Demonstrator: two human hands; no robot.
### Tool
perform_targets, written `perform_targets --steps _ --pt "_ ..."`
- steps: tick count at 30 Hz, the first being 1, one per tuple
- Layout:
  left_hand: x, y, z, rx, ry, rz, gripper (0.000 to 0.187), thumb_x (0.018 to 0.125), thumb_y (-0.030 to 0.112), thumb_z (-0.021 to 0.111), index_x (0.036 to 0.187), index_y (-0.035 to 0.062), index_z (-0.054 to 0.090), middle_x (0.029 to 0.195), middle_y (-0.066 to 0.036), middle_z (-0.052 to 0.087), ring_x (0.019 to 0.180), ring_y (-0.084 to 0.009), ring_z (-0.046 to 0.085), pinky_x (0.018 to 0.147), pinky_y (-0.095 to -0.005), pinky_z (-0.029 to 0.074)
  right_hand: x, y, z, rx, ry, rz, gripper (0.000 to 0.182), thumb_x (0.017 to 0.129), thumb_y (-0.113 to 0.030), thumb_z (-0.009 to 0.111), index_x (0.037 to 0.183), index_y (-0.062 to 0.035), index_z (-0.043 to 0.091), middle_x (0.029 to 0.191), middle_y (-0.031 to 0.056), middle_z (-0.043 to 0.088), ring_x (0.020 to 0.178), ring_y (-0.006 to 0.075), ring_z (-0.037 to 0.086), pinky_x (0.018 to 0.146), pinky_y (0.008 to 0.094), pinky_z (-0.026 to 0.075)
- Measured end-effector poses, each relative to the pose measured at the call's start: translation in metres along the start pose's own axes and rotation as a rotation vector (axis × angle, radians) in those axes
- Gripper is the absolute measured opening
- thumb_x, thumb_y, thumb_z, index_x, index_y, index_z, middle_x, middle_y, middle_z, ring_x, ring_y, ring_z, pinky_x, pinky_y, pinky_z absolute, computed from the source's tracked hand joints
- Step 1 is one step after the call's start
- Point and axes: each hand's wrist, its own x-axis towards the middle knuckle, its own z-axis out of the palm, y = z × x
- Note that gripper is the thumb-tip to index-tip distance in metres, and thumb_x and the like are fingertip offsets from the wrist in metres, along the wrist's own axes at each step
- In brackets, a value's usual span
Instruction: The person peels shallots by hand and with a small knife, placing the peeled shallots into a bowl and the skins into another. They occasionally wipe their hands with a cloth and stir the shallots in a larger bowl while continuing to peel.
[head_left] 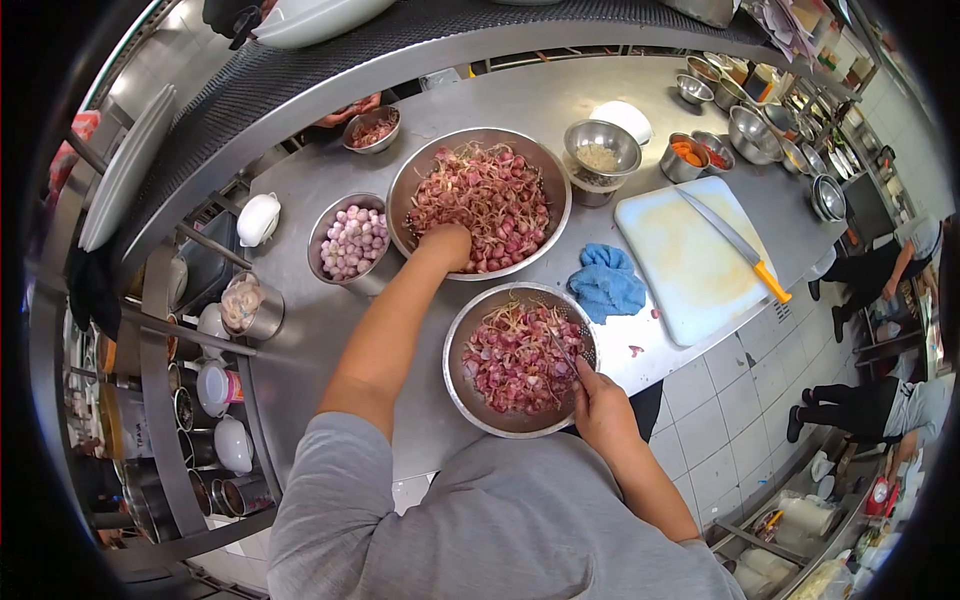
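Observation:
A large metal colander [562,190] full of unpeeled red shallots [495,195] stands on the steel table. My left hand [447,246] reaches over its near rim into the shallots, its fingers hidden from view. Closer to my body, a second metal colander [455,375] contains shallot skins and roots [525,360]. At the right rim of that colander, my right hand [603,405] is closed around a small knife [562,345], its thin blade angled over the peelings. To the left, a metal pot [318,250] is filled with peeled shallots [352,243].
A white cutting board [675,255] with a yellow-handled knife [735,240] lies to the right, beside a crumpled blue cloth [607,283]. Metal bowls [603,150] stand behind. A raised shelf [330,75] crosses the far side. Two people [880,408] are at the right.

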Motion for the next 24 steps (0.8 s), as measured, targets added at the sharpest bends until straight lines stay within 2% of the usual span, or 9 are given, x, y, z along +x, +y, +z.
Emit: perform_targets --steps 3,5,8,9,12,14,17,19,24 --pt "-0.002 -0.004 -0.004 0.004 0.000 0.183 0.027 0.078 0.012 0.070 0.101 -0.0003 0.074 0.095 -0.022 0.073 0.086 -0.0354 0.071 0.082 -0.0440 0.056 -0.001 -0.006 -0.005 0.004 -0.009 0.024 0.040 0.094 -0.011 0.055 0.132 0.0024 0.056 0.094 0.0280 0.066 0.083 0.0437 0.066 0.078 0.0488 0.053" --pt "-0.012 -0.013 -0.019 -0.357 -0.155 0.294 0.026 0.076 0.014 0.075 0.099 0.0049 0.076 0.088 -0.017 0.074 0.080 -0.0294 0.071 0.078 -0.0403 0.056 -0.002 -0.007 -0.009 0.007 -0.012 0.023 0.040 0.094 -0.011 0.055 0.132 0.0023 0.056 0.094 0.0279 0.066 0.084 0.0437 0.066 0.079 0.0489 0.053" --pt "-0.027 -0.011 -0.030 -0.596 -0.135 0.245 0.023 0.070 0.009 0.078 0.093 0.0035 0.074 0.080 -0.010 0.073 0.071 -0.0156 0.067 0.069 -0.0326 0.054 -0.003 0.005 -0.005 -0.017 0.018 0.021 0.040 0.094 -0.010 0.055 0.132 0.0022 0.056 0.093 0.0280 0.066 0.084 0.0437 0.066 0.078 0.0488 0.053" --pt "-0.028 -0.011 -0.033 -0.697 -0.182 0.194 0.016 0.075 0.004 0.075 0.091 0.0033 0.074 0.083 -0.007 0.073 0.073 -0.0146 0.066 0.070 -0.0314 0.053 -0.004 0.006 -0.004 -0.016 0.017 0.023 0.040 0.094 -0.010 0.055 0.132 0.0022 0.056 0.093 0.0280 0.066 0.084 0.0437 0.066 0.078 0.0488 0.053" --pt "-0.017 -0.023 -0.018 -0.722 0.049 0.329 0.017 0.077 0.002 0.074 0.094 0.0029 0.074 0.091 -0.007 0.074 0.079 -0.0144 0.067 0.074 -0.0313 0.053 -0.003 0.004 -0.003 -0.015 0.019 0.020 0.040 0.094 -0.010 0.056 0.132 0.0020 0.056 0.094 0.0283 0.066 0.084 0.0438 0.066 0.078 0.0488 0.053" --pt "-0.012 -0.027 -0.011 -0.859 -0.053 0.305 0.023 0.079 0.006 0.075 0.101 0.0019 0.073 0.097 -0.009 0.074 0.087 -0.0162 0.068 0.079 -0.0328 0.053 -0.003 -0.001 -0.004 0.010 -0.007 0.024 0.040 0.094 -0.010 0.056 0.132 0.0019 0.056 0.094 0.0285 0.066 0.084 0.0438 0.066 0.079 0.0489 0.053" --pt "-0.020 -0.011 -0.018 -0.695 -0.085 0.287 0.026 0.081 0.010 0.075 0.106 0.0020 0.071 0.100 -0.011 0.074 0.091 -0.0187 0.068 0.082 -0.0346 0.053 -0.004 -0.002 -0.004 -0.008 -0.006 0.021 0.040 0.094 -0.010 0.056 0.131 0.0020 0.056 0.093 0.0283 0.066 0.084 0.0438 0.066 0.078 0.0489 0.053" --pt "-0.020 -0.002 -0.020 -0.485 -0.068 0.339 0.029 0.083 0.015 0.074 0.108 0.0019 0.071 0.103 -0.014 0.073 0.093 -0.0233 0.069 0.084 -0.0355 0.053 -0.005 0.001 -0.002 -0.016 0.014 0.011 0.040 0.094 -0.010 0.056 0.131 0.0022 0.056 0.093 0.0282 0.066 0.083 0.0437 0.066 0.078 0.0489 0.053" --pt "-0.029 0.017 -0.028 -0.542 0.110 0.255 0.030 0.084 0.011 0.067 0.112 0.0019 0.070 0.105 -0.018 0.072 0.094 -0.0290 0.069 0.086 -0.0370 0.052 -0.007 0.000 -0.007 -0.026 0.025 0.020 0.039 0.094 -0.010 0.056 0.131 0.0027 0.056 0.092 0.0283 0.066 0.084 0.0434 0.066 0.078 0.0487 0.053"
